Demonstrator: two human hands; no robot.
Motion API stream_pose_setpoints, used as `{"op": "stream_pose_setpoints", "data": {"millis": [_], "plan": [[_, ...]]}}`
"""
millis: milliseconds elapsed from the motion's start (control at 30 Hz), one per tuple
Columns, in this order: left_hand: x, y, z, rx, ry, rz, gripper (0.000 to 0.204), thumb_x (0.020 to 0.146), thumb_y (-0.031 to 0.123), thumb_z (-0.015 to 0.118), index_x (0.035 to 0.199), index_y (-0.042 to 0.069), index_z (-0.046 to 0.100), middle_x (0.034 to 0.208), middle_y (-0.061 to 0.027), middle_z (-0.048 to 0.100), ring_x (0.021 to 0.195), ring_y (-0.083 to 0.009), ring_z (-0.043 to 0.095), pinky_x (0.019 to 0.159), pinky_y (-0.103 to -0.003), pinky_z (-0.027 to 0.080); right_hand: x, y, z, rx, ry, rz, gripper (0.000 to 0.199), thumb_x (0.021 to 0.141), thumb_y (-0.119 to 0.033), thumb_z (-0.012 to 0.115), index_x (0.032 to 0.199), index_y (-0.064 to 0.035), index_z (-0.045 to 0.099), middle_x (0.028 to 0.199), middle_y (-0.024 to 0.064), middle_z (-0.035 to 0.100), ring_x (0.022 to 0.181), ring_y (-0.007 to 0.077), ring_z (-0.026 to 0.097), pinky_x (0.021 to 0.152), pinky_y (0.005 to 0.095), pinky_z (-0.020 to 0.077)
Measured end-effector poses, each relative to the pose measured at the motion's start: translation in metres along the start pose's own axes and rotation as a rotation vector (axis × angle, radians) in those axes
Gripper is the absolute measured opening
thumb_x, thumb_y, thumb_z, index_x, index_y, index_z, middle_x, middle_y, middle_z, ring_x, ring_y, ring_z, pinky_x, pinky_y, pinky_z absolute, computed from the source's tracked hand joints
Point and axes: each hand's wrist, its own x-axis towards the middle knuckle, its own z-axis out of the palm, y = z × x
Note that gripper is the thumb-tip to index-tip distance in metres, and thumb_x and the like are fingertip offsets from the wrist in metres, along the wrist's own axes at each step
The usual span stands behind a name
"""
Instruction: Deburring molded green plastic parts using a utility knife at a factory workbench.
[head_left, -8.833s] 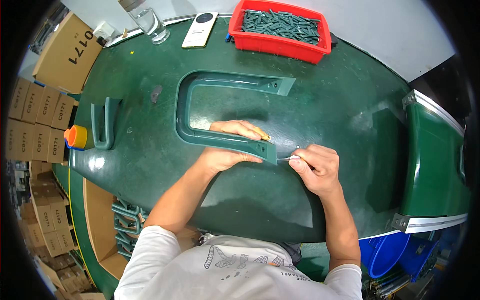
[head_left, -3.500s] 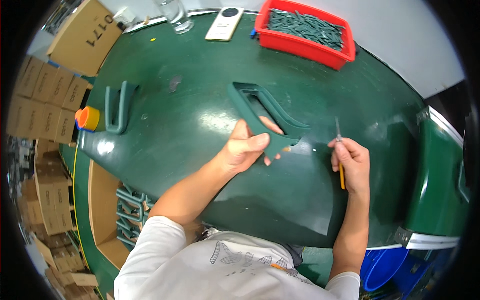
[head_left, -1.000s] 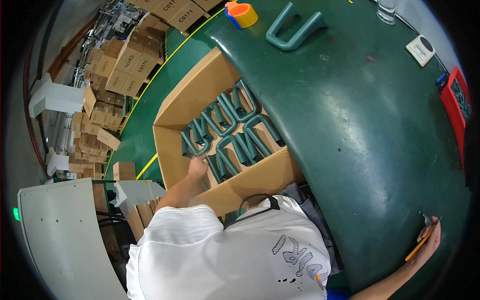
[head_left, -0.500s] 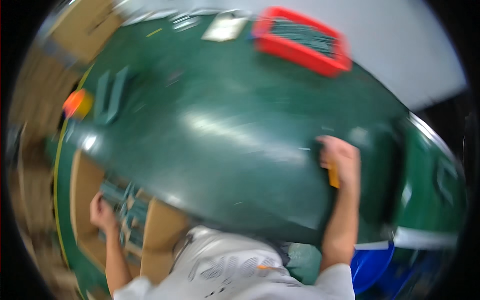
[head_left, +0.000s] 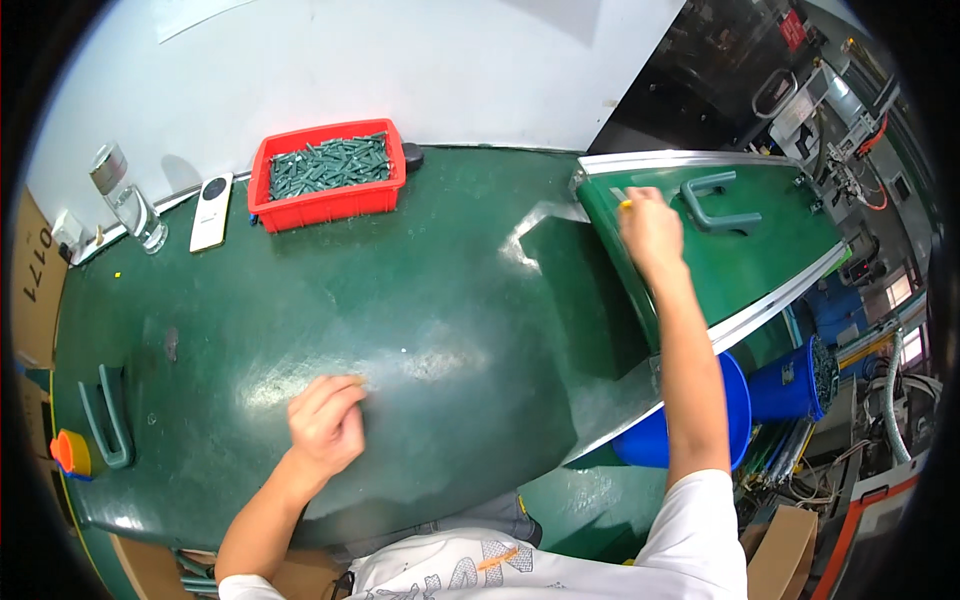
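Over a green table (head_left: 470,290), a person's two bare hands are set well apart; a red bin (head_left: 325,208) of small dark-green pieces stands by the white wall (head_left: 470,80). The right hand (head_left: 652,230) is to the right of the bin, above the left end of a green conveyor (head_left: 740,270), fingers closed around a slim tool (head_left: 626,204) (only a yellow bit shows). Farther right of the bin, just past that hand, a green U-shaped part (head_left: 728,222) lies on the conveyor, apart from the fingers, its open end facing away from the bin. Bright metal edges run along the conveyor's long sides. The left hand (head_left: 325,425) is in front of the bin, nearer the person, curled into a loose fist; whether anything is inside cannot be told. A broad span of table stretches between it and the bin. Left of the bin lie a phone (head_left: 210,215) and, beyond it, a glass bottle (head_left: 135,212). The table's far edge runs behind the bin; its near edge, well in front of the bin, curves past the person's waist
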Motion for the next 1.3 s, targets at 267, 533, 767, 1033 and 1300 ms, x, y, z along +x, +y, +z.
{"op": "stream_pose_setpoints", "data": {"millis": [267,533,767,1033,1300], "plan": [[-0.014,-0.018,0.031,-0.117,0.029,-0.13,0.019,0.065,-0.014,0.05,0.073,0.0,0.061,0.079,-0.0125,0.067,0.066,-0.0263,0.063,0.058,-0.03,0.05,0.015,0.12,0.009,-0.357,-0.135,0.152,0.014,0.079,-0.006,0.053,0.086,0.0009,0.063,0.094,0.0218,0.063,0.081,0.0362,0.066,0.071,0.0439,0.0535],[-0.013,-0.018,0.033,-0.291,0.016,-0.394,0.022,0.074,-0.013,0.046,0.077,-0.003,0.065,0.084,-0.0125,0.067,0.066,-0.0166,0.064,0.058,-0.026,0.05,-0.024,-0.019,-0.024,-0.015,0.04,-0.157,0.014,0.073,-0.008,0.061,0.085,-0.0014,0.057,0.08,0.0164,0.062,0.072,0.034,0.063,0.065,0.0439,0.0516],[-0.013,-0.018,0.023,-0.429,-0.036,-0.491,0.02,0.078,-0.009,0.049,0.08,-0.001,0.067,0.083,-0.0117,0.067,0.069,-0.0166,0.064,0.061,-0.025,0.05,-0.06,-0.158,-0.049,1.771,-0.175,0.293,0.021,0.09,-0.013,0.06,0.102,0.0038,0.061,0.086,0.0038,0.063,0.059,0.0051,0.046,0.05,0.0223,0.039],[-0.012,-0.039,-0.001,-1.49,0.427,-0.855,0.053,0.088,0.028,0.063,0.128,0.007,0.036,0.106,-0.0104,0.061,0.091,-0.0184,0.059,0.068,-0.029,0.049,-0.141,-0.273,-0.029,2.363,-0.84,0.405,0.018,0.089,-0.016,0.061,0.098,-0.0005,0.06,0.091,0.0079,0.065,0.056,0.0088,0.047,0.047,0.0208,0.0339],[-0.006,-0.045,-0.014,-1.144,0.768,-0.944,0.02,0.086,0.016,0.063,0.1,0.007,0.05,0.067,-0.0038,0.054,0.056,-0.0149,0.056,0.051,-0.028,0.047,-0.128,-0.272,-0.008,1.355,-0.631,-0.006,0.043,0.083,-0.019,0.071,0.113,0.0082,0.058,0.076,0.0075,0.067,0.063,0.0091,0.06,0.063,0.0262,0.0485]]}}
